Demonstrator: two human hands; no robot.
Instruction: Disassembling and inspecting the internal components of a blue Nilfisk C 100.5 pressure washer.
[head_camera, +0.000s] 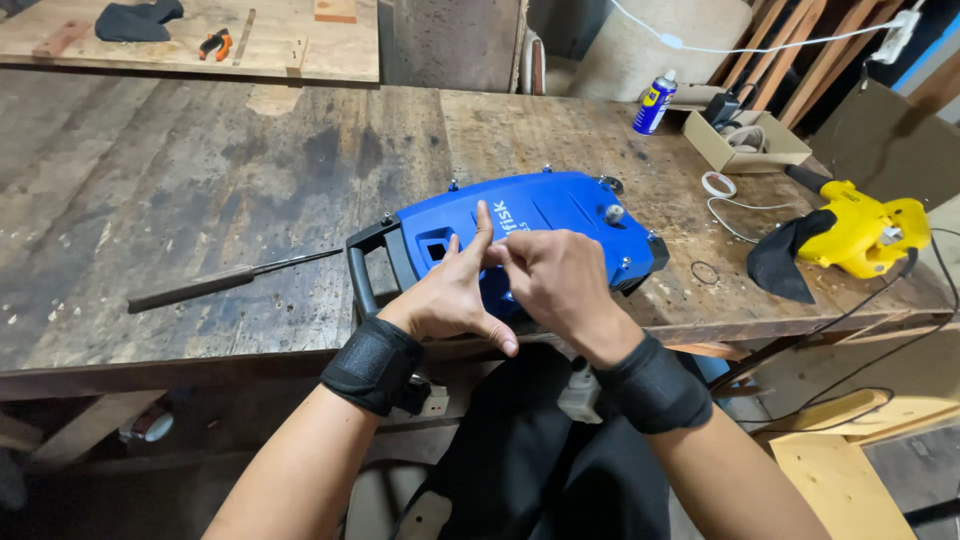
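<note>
Both hands, fingers loosely curled, touching blue machine housing on workbench.

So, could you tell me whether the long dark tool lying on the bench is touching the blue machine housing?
Apart. The head view shows the long dark tool ending short of the blue machine housing, with bare workbench wood visible between its thin tip and the housing's black handle.

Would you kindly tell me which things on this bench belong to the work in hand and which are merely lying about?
In hand:
- blue machine housing, with its black handle
- left hand and right hand, both over it

Lying about:
- long screwdriver
- spray can
- yellow power tool
- cardboard box
- orange pliers
</note>
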